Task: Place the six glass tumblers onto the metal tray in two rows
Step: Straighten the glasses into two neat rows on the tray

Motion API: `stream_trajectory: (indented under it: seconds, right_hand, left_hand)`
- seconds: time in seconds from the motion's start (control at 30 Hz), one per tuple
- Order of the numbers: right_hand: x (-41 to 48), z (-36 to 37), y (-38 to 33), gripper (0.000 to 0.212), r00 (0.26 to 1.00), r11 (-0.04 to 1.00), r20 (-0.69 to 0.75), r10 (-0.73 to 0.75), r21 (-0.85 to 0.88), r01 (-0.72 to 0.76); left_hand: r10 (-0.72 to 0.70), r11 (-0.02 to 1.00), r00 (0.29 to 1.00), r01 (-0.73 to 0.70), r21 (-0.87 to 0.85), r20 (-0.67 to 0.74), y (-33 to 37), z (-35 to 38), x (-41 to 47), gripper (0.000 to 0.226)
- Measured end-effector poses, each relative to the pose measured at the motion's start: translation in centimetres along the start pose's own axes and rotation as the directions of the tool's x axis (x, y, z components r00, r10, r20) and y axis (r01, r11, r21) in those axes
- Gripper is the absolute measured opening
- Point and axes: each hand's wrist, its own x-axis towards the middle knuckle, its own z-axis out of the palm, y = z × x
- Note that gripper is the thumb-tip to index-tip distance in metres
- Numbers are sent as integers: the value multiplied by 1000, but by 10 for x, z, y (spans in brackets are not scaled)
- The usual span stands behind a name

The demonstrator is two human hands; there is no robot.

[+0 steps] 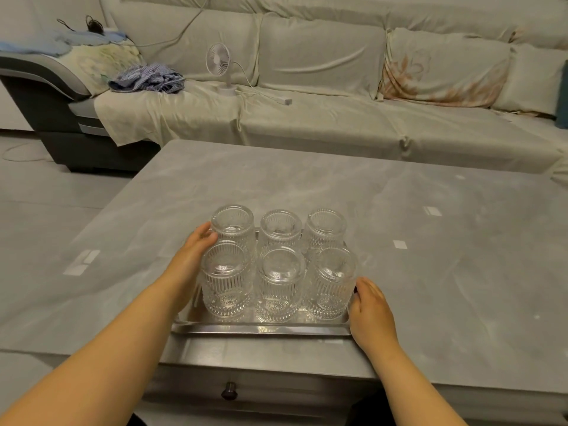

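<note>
Six ribbed glass tumblers stand upside down in two rows of three on the metal tray, near the table's front edge. The back row is the back-left tumbler, the back-middle tumbler and the back-right tumbler. The front row is the front-left tumbler, the front-middle tumbler and the front-right tumbler. My left hand lies along the tray's left rim, fingertips touching the back-left tumbler. My right hand grips the tray's right front corner, thumb beside the front-right tumbler.
The tray rests on a grey marble-look table with a drawer knob below the front edge. Behind the table is a covered sofa with a small white fan and crumpled blue cloth.
</note>
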Motion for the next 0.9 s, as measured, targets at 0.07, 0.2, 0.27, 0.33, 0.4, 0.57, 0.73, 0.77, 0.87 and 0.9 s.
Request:
stream_trajectory:
  seconds: [0.07, 0.2, 0.27, 0.33, 0.4, 0.57, 0.73, 0.77, 0.87, 0.9]
  right_hand:
    - [0, 0, 0, 33, 1000, 1000, -2, -1, 1, 1]
    - [0, 0, 0, 33, 1000, 1000, -11, -3, 14, 3]
    - [0, 0, 0, 33, 1000, 1000, -11, -6, 19, 7]
    - [0, 0, 1, 34, 1000, 1000, -6, -9, 18, 9]
    - [0, 0, 2, 34, 1000, 1000, -4, -15, 18, 15]
    - [3, 0, 4, 34, 999, 999, -7, -33, 15, 33]
    - [3, 2, 5, 35, 999, 999, -1, -36, 12, 36]
    - [3, 1, 5, 35, 999, 999, -2, -38, 11, 38]
    - [3, 1, 5, 35, 999, 999, -8, -43, 7, 43]
    - [3, 1, 5, 35, 999, 999, -10, -42, 8, 43]
  left_hand:
    - [78, 977, 994, -62, 204, -74, 8, -2, 4, 51]
    - [350, 700, 933, -323, 636, 88, 45, 10, 18, 60]
    - [312, 547, 913, -400, 735, 265, 56, 27, 30, 67]
    - [156, 451, 914, -402, 797, 373, 60, 44, 39, 74]
    - [6, 323, 906, -401, 857, 422, 57, 57, 48, 79]
    - [-55, 206, 879, -454, 867, 474, 51, 64, 58, 83]
    - [-27, 275, 880, -449, 850, 473, 52, 63, 58, 80]
    - [-25, 285, 881, -448, 847, 473, 53, 63, 57, 79]
    - [0, 299, 880, -454, 839, 476, 52, 63, 57, 77]
    - [11, 308, 880, -455, 835, 475, 52, 63, 56, 77]
